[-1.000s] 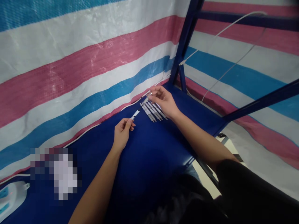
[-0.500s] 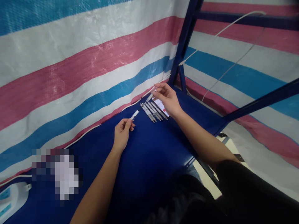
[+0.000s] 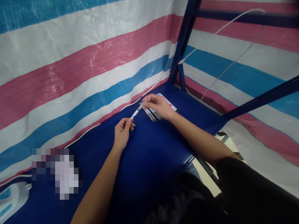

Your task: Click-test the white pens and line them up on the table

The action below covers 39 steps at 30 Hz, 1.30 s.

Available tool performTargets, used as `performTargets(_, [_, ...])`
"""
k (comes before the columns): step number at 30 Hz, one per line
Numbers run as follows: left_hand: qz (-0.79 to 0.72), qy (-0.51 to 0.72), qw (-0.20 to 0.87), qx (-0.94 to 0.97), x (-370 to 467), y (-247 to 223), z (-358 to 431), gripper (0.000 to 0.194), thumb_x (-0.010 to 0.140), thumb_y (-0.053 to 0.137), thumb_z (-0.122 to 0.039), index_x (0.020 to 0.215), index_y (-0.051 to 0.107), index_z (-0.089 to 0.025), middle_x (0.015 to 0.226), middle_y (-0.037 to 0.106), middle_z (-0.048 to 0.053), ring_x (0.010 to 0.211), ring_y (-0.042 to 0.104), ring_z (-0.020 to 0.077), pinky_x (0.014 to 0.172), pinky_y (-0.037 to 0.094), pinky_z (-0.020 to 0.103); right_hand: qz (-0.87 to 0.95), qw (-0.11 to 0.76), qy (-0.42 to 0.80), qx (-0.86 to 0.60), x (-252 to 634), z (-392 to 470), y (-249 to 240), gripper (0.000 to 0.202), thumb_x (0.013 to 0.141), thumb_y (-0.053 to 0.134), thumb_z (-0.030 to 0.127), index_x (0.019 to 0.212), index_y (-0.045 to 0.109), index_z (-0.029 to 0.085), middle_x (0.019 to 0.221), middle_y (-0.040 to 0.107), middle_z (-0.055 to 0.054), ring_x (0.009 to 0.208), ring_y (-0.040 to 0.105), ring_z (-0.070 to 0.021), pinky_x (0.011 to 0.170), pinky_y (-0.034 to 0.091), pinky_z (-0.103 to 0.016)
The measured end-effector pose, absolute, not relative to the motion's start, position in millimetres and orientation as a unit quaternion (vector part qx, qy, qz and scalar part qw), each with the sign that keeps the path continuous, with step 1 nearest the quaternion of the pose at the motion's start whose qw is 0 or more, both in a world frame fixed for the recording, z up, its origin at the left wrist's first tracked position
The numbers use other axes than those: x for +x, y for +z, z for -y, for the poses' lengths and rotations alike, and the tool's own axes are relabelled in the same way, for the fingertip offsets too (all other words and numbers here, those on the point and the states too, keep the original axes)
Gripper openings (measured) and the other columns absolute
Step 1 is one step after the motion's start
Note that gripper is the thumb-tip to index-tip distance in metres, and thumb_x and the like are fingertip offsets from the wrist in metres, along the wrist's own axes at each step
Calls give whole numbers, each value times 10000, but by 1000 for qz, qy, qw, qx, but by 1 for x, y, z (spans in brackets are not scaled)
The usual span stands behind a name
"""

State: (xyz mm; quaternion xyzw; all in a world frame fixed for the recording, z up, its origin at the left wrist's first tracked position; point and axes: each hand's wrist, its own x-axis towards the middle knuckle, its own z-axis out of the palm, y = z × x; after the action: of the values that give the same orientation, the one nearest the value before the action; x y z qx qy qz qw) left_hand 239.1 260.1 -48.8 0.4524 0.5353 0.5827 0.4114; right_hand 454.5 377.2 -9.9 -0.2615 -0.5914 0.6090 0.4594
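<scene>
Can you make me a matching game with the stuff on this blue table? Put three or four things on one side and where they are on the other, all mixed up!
Things:
1. pen
2. row of pens
3. card
4. power strip

Places:
A. flat on the table, partly behind the right hand
B. at the table's near left edge
C. held between both hands, one end in the left hand
D. lying side by side on the table under the right hand

Pairs: 1-C, 2-D, 3-A, 4-B
</scene>
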Motion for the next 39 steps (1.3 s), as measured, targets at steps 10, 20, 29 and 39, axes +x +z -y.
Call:
performTargets(10, [-487,677,446,324,238,-39,-264,480,746,985,-536,740,662,-181,592,586,-33,538,504,83,530,405,210,771,291,460,-331,455,-358,-5,643,1084,518,672,628,527,219,535,567,21,526,564,-124,651,463,-294])
performTargets(20, [-474,720,430,269,238,-38,-267,495,721,1015,-461,709,606,-182,586,585,-43,536,514,73,518,404,201,824,231,399,-328,447,-348,-6,511,1145,469,545,915,740,179,703,696,-13,689,650,-165,822,465,-318])
performTargets(29, [-480,718,433,259,238,-37,-266,422,806,971,-407,724,626,-177,602,591,-41,539,525,67,526,412,192,831,227,385,-332,448,-350,-7,372,1117,565,509,1082,726,176,774,723,-15,714,651,-173,790,464,-315])
performTargets(39, [-473,716,434,273,239,-37,-266,405,846,948,-376,742,605,-186,630,586,-44,558,527,69,544,419,189,866,213,326,-313,446,-347,-10,290,1042,724,437,1178,692,183,927,749,-38,802,649,-188,766,416,-290])
